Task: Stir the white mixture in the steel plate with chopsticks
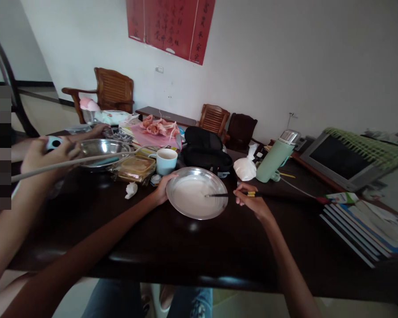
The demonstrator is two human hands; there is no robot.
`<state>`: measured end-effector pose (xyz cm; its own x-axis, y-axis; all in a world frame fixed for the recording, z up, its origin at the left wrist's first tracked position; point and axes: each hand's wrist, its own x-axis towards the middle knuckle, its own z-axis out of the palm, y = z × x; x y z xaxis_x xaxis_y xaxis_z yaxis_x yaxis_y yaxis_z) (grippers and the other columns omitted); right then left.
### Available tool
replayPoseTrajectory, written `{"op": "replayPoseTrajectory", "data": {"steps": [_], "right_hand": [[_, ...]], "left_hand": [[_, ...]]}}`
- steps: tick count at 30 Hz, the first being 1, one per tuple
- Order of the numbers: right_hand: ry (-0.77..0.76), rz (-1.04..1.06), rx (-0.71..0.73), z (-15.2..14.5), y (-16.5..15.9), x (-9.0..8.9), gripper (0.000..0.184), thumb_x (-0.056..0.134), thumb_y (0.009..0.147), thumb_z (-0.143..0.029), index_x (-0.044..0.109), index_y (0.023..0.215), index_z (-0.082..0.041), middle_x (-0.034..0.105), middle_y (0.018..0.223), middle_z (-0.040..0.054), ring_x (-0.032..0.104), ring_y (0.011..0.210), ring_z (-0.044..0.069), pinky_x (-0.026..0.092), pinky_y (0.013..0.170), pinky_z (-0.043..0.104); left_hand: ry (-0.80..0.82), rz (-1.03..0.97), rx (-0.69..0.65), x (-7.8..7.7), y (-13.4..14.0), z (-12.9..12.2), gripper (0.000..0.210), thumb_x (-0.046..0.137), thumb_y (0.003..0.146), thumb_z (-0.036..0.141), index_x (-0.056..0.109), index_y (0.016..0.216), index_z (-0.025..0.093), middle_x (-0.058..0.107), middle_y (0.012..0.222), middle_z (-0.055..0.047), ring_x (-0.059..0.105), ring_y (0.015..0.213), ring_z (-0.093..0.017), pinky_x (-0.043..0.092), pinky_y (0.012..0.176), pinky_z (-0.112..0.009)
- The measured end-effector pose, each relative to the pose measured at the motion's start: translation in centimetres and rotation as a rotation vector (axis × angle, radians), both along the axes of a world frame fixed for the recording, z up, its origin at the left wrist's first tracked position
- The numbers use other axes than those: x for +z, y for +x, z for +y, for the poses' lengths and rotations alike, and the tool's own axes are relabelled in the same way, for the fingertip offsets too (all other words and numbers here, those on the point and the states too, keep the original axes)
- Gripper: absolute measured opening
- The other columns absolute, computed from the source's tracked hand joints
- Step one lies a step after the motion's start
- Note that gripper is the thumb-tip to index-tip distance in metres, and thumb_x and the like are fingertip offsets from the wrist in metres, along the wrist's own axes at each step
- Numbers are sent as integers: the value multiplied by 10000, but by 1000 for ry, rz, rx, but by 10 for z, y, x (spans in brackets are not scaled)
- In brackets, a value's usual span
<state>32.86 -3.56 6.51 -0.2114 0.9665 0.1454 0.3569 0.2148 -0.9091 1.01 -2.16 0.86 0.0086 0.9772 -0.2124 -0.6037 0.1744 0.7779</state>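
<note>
In the head view, a round, shallow metal bowl [199, 216] stands on the dark table and holds a whitish liquid or batter. My left hand [163, 189] grips its left rim, thumb laid over the edge. At the bowl's right side, my right hand [248, 198] is closed around dark chopsticks [217, 195] with yellow bands near their upper end. Their tips reach into the white mixture; whether one or two sticks touch it I cannot make out. Just behind the bowl are a light-blue mug [166, 163] and an open black case [204, 154].
A tied bag of white powder [245, 168] and a green thermos [277, 157] stand behind my right hand. Books [354, 229] lie far right. On the left, another person's hand [49, 154] is near a second metal bowl [102, 145]. A crumpled tissue [131, 190] lies nearby.
</note>
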Motion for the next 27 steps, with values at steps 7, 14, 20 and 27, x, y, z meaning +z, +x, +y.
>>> {"op": "replayPoseTrajectory", "data": {"steps": [7, 14, 20, 27], "right_hand": [[-41, 37, 68, 1, -26, -10, 407, 836, 715, -602, 643, 673, -247, 648, 557, -25, 607, 524, 153, 515, 538, 281], [42, 20, -33, 5, -7, -10, 427, 808, 742, -613, 616, 642, -245, 638, 540, -18, 581, 502, 150, 481, 510, 280], [30, -19, 162, -2, -25, -12, 373, 795, 785, -579, 636, 699, -253, 669, 591, -24, 622, 545, 163, 517, 557, 287], [22, 0, 40, 1, 0, -9, 409, 794, 765, -598, 608, 655, -251, 644, 547, -21, 584, 504, 152, 482, 524, 278]], "left_hand": [[-31, 11, 15, 2, 0, 0, 351, 740, 799, 204, 787, 1137, 125, 758, 660, -33, 693, 559, -207, 537, 594, -267], [-32, 25, 5, 4, 2, -3, 270, 712, 839, 252, 779, 1069, 128, 735, 628, -5, 669, 552, -202, 524, 589, -262], [12, 0, -5, 3, 1, -2, 336, 754, 760, 226, 778, 1080, 123, 790, 749, -51, 709, 642, -218, 554, 671, -275], [-53, 25, 22, 5, 2, -4, 205, 694, 836, 223, 776, 982, 105, 744, 651, -39, 667, 569, -205, 522, 618, -273]]}}
